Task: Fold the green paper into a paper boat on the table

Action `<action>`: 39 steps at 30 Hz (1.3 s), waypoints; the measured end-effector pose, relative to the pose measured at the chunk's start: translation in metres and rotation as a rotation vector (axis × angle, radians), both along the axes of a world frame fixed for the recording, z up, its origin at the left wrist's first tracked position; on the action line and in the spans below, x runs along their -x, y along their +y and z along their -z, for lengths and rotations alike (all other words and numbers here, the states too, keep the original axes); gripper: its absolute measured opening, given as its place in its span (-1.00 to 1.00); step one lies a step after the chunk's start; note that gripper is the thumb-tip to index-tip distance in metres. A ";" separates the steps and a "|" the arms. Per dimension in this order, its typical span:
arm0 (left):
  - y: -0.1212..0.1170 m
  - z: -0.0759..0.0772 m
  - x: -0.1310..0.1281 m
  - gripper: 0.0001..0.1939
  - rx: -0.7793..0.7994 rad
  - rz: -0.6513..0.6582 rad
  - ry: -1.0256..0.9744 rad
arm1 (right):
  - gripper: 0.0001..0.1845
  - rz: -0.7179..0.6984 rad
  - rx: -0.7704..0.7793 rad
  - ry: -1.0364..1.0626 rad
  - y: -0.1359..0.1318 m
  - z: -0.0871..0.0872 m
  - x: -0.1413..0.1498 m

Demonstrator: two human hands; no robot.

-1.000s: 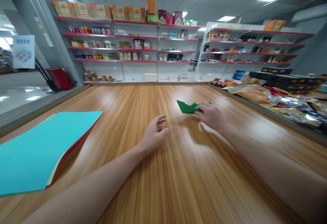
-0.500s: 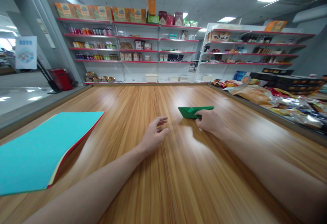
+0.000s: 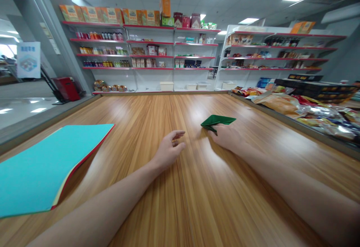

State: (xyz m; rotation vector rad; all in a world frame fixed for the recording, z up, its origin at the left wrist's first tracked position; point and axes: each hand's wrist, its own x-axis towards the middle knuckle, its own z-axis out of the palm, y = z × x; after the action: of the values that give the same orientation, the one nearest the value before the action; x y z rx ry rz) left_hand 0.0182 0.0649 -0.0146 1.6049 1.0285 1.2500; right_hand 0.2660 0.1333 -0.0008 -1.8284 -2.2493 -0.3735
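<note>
A folded green paper shape [image 3: 217, 121] lies on the wooden table [image 3: 197, 187], a little right of centre. My right hand [image 3: 227, 136] rests just behind it with its fingertips pinching the paper's near edge. My left hand [image 3: 168, 150] lies on the table to the left of the paper, palm down, fingers loosely curled and apart, holding nothing.
A stack of coloured paper sheets [image 3: 42, 164], turquoise on top with red and yellow below, lies at the left. Snack packets [image 3: 303, 108] fill a display along the right edge. Store shelves [image 3: 146, 51] with goods stand beyond the table's far end.
My right hand has drawn back toward me with the green paper, which has flattened and turned from an upright pointed shape to a low wedge. My left hand has stayed in place.
</note>
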 end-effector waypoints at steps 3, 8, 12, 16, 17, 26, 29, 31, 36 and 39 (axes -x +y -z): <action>0.000 0.001 0.000 -0.63 0.003 -0.005 0.006 | -0.59 -0.007 -0.007 0.017 0.000 0.002 0.000; 0.001 0.001 0.000 -0.64 -0.005 0.000 0.004 | -0.59 -0.044 -0.002 0.132 0.006 0.003 -0.003; 0.001 0.002 0.000 -0.65 -0.010 -0.004 0.013 | -0.56 -0.022 0.030 0.278 0.012 0.004 -0.007; 0.001 0.002 0.000 -0.66 -0.004 -0.008 0.033 | -0.43 0.142 0.016 0.193 0.015 0.004 -0.010; 0.001 0.002 0.000 -0.67 -0.001 -0.011 0.044 | -0.43 0.167 0.012 0.164 0.015 0.004 -0.011; 0.003 0.005 0.000 -0.74 -0.054 -0.072 0.244 | -0.57 0.200 -0.016 0.069 0.011 0.003 -0.006; -0.007 0.004 -0.003 -0.72 -0.170 -0.113 0.509 | -0.53 0.223 -0.016 0.055 0.014 0.005 -0.008; -0.015 0.004 -0.006 -0.67 -0.255 -0.131 0.688 | -0.49 0.253 -0.013 0.055 0.016 0.006 -0.011; -0.016 -0.012 0.008 -0.49 -0.262 0.031 0.908 | -0.46 0.303 -0.053 0.035 0.011 0.005 -0.010; 0.005 -0.033 0.048 -0.45 -0.073 0.119 0.950 | -0.52 0.264 -0.134 0.009 0.004 0.000 -0.005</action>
State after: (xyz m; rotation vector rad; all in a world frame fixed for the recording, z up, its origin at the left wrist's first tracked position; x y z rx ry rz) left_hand -0.0296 0.0697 0.0189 2.3426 1.4064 0.3940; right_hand 0.2706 0.1368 -0.0010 -2.0522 -1.9283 -0.5455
